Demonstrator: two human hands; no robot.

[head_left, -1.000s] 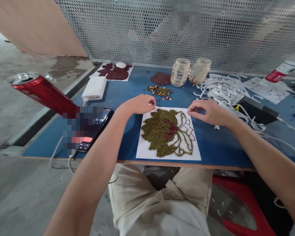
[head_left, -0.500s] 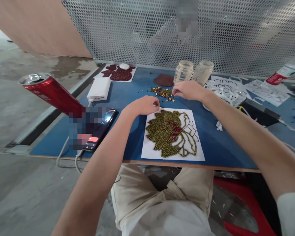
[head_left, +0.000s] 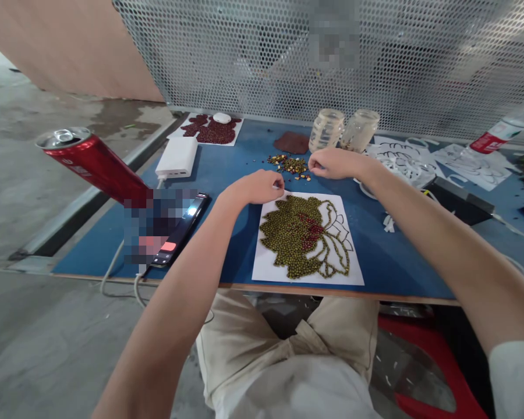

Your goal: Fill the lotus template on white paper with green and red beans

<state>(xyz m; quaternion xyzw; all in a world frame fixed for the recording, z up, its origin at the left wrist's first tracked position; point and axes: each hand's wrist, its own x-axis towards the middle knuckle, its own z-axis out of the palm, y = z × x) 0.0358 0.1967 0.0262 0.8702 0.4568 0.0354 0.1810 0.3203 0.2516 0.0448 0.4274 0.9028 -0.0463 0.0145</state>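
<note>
A white sheet (head_left: 266, 270) lies at the table's front edge, bearing a flower outline. Green beans (head_left: 283, 233) fill much of the flower, with a red patch (head_left: 310, 233) in its middle; some petals at the right are bare line drawing. My left hand (head_left: 264, 185) rests by the sheet's upper left corner, fingers curled closed, their contents hidden. Just right of a loose pile of mixed beans and yellow kernels (head_left: 288, 164), my right hand (head_left: 335, 163) is closed in a pinch. Whatever its fingertips hold is too small to make out.
Two glass jars (head_left: 326, 129) stand behind my right hand. At left are a tilted red can (head_left: 98, 169), a white power bank (head_left: 177, 157) and a phone (head_left: 183, 230) with cables. A bean-covered sheet (head_left: 216, 131), a bottle (head_left: 502, 131) and paper scraps (head_left: 402, 163) lie around. Perforated metal (head_left: 244, 58) borders the back.
My right hand has shifted very slightly at the right edge of the bean pile. The left hand keeps its place, and the bean picture looks the same.
</note>
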